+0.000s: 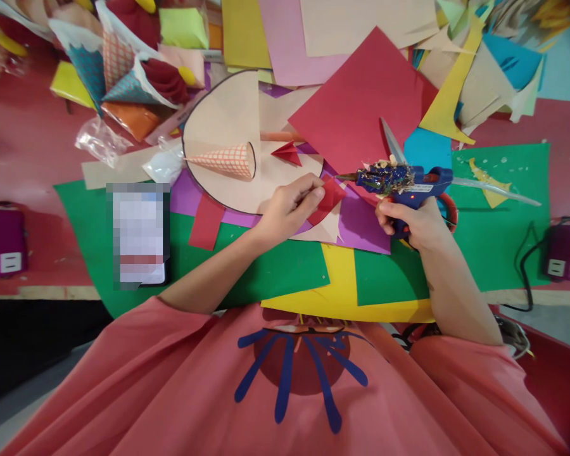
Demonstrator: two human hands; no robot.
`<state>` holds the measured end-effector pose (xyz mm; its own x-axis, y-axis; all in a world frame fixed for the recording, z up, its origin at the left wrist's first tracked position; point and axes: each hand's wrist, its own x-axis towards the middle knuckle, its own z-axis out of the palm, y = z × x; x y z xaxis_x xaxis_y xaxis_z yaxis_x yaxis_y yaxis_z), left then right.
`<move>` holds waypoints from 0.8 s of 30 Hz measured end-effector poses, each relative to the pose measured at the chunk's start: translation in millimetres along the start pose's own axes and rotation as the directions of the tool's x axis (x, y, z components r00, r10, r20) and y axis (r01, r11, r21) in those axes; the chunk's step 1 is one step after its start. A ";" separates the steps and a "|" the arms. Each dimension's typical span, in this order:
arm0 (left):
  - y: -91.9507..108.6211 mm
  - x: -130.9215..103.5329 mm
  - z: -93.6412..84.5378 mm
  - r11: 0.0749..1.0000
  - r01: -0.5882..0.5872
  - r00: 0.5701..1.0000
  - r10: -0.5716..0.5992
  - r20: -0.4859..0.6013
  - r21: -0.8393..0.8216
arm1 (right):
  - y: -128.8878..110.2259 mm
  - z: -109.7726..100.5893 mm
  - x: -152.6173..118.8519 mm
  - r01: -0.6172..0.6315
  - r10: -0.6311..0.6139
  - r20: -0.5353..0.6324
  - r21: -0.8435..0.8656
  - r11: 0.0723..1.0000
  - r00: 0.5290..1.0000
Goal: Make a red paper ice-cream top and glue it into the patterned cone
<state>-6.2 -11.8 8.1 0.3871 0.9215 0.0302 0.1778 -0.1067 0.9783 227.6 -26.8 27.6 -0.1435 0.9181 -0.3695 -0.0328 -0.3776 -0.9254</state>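
My left hand (292,209) pinches a small piece of red paper (331,201) over the purple sheet (361,221). My right hand (411,223) is wrapped round the grip of a blue hot glue gun (420,187), whose nozzle points left and reaches the red paper's upper edge. A clear glue stick (496,189) sticks out of the gun's back. Left of my hands, a checked paper cone (225,159) lies on a beige, black-edged paper shape (218,114). Beside the cone sits a folded red paper piece (289,152). Behind the glue gun, scissors (393,142) are partly hidden.
A large red sheet (361,95) and many paper scraps (489,82) cover the back. Finished-looking paper cones (128,76) stand at the back left. A phone (140,234) lies on the green sheet (266,272) at left. A black cord (527,272) runs along the right edge.
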 end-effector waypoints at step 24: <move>1.5 1.0 -0.7 1.000 -0.004 1.000 0.003 -0.011 -0.018 | 4.1 -3.1 0.1 -0.018 0.018 0.005 -0.027 0.999 1.000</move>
<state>-6.2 -10.7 9.8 0.3776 0.9253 0.0358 0.1602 -0.1034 0.9817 230.5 -27.9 23.6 -0.1491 0.9106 -0.3854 -0.0039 -0.3903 -0.9207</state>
